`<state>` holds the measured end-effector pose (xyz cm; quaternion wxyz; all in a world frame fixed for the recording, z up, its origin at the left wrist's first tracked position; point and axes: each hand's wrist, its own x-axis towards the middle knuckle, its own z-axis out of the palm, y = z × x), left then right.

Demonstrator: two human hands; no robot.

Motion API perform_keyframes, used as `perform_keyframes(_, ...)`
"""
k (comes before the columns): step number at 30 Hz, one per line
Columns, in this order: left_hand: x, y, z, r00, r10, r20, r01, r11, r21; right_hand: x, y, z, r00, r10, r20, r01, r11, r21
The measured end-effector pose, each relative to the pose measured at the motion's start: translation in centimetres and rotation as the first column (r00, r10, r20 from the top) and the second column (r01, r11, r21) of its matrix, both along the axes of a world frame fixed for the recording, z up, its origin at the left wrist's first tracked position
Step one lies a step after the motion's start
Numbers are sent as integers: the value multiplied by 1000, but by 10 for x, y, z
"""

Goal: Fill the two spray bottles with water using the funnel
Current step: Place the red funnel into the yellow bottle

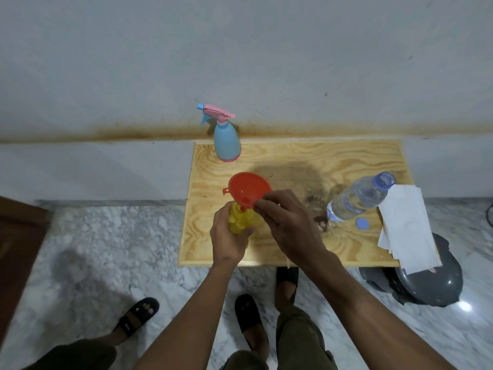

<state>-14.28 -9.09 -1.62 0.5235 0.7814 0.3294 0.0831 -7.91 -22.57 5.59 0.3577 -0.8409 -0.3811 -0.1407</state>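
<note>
A yellow spray bottle stands near the front left part of a small wooden table, its sprayer head off. The left hand is wrapped around its body from the near-left side, thumb and fingers curled onto the yellow plastic, so only the upper portion of the bottle shows above the knuckles. A red funnel sits in the bottle's neck, its wide mouth tilted toward the wall and its small hanging tab pointing left. The right hand comes in from the right — its fingertips pinch the funnel's near rim just where the cone narrows to the spout, directly above the left hand's grip.

Toward the back left corner of the table a blue spray bottle stands upright with its pink trigger head screwed on, nozzle pointing left, well apart from both hands. On the right side a clear water bottle stands open, partly filled, and its blue cap lies flat on the wood just beside its base. A stack of white paper napkins lies at the table's right edge, overhanging it slightly.

Below the table is a marble floor; a dark grey round object sits under the right corner — what it is cannot be told.
</note>
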Motion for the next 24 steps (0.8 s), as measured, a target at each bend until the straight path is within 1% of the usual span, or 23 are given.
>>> perform_keyframes(2,1,-1,-1,999,38,8,-37,998,-57,0,0,-1,1000,26,2,-26,999,-45)
perform_keyframes(5,2,-2,-1,999,32,-18,-32,999,14,-1,-1,-5,998,67,7,-66,991,-114)
perform_keyframes(9,3,-1,-1,997,34,-68,-32,999,38,-5,-3,-9,994,111,3,-108,979,-173)
perform_keyframes(11,4,0,-2,997,31,-67,-30,999,22,-5,-2,-10,994,108,-3,-106,978,-182)
perform_keyframes(13,4,-1,-2,997,28,-77,-26,999,30,-6,-2,-11,996,94,-11,-94,979,-183)
perform_keyframes(17,4,-2,3,997,50,-57,-51,999,-4,-8,0,-12,998,64,-23,-67,985,-162)
perform_keyframes(23,3,2,0,996,24,-89,-20,999,44,-10,-1,-13,999,9,-46,-13,996,-85)
perform_keyframes(24,3,3,-1,996,11,-89,-4,997,75,-12,-3,-11,998,-13,-56,9,998,-57)
